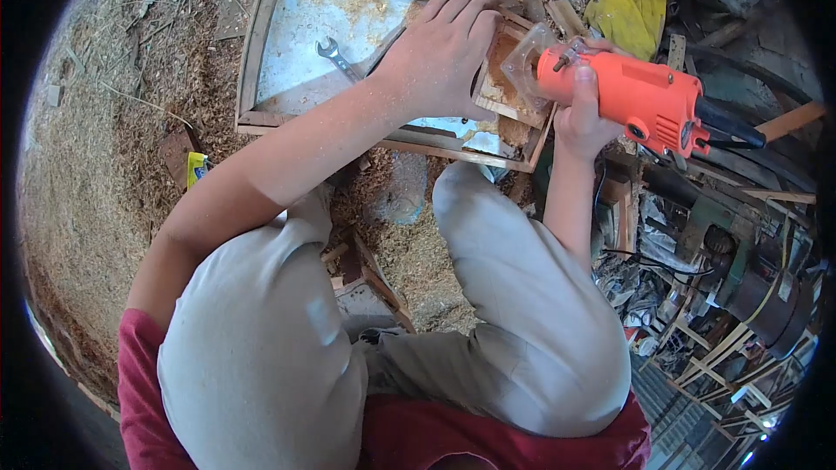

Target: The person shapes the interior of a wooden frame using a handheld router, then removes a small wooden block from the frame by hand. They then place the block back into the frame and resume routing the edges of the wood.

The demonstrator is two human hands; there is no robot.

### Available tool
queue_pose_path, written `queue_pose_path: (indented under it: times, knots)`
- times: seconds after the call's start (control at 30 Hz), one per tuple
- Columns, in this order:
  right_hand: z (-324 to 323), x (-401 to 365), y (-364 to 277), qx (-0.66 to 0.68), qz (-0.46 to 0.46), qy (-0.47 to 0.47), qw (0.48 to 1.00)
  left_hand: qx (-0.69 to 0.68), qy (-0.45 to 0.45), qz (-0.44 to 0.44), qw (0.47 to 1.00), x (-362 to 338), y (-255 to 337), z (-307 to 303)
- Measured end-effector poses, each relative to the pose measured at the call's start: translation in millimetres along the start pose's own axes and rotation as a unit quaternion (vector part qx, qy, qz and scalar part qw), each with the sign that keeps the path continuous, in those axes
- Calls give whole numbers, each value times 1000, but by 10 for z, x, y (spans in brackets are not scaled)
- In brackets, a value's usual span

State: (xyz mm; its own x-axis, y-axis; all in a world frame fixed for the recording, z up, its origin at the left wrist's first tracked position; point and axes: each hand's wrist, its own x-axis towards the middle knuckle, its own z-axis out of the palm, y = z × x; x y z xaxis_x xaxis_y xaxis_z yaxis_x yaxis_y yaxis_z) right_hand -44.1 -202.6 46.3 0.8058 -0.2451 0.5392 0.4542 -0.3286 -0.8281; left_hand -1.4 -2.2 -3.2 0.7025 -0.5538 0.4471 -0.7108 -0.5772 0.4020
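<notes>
My right hand (585,117) is wrapped round an orange trim router (623,96), which lies on its side with its clear base (527,59) facing left. That base is at the right end of a small wooden piece (503,87). Across this piece lies my left hand (448,52), fingers stretched over its far side and thumb at the near side, holding it down. Underneath is a wood-framed board (296,22) with a pale, dusty surface. A wrench (337,57) rests on it, left of my left hand. The router's bit is hidden from view.
Sawdust and shavings (104,165) cover the ground at left. A yellow cloth (625,13) lies beyond the router. Scrap wood and machinery (740,252) crowd the right side. A black cord (731,124) leaves the router's rear. Wood offcuts (370,283) lie between my legs.
</notes>
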Motion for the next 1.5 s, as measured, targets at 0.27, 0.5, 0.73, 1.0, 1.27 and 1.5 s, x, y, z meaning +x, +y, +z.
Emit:
queue_pose_path:
  times: [0.27,0.5,0.73,1.0,1.27,1.5]
  knots:
    - [51,7,0,30,-7,-15,999,-3,8,-3,1000,-3,1,-7]
    - [-29,5,16,-10,-3,10,1000,1,1,1,1000,-14,-12,5]
    - [12,3,21,-7,-5,27,1000,-12,-1,-1,1000,-2,-1,-15]
    - [-36,9,65,14,-22,-9,1000,-4,11,-5,1000,-9,13,6]
    - [-55,17,38,5,2,44,999,1,8,-1,1000,-21,3,13]
    - [-95,-1,103,26,-10,-8,1000,-5,-1,-7,1000,-11,18,-9]
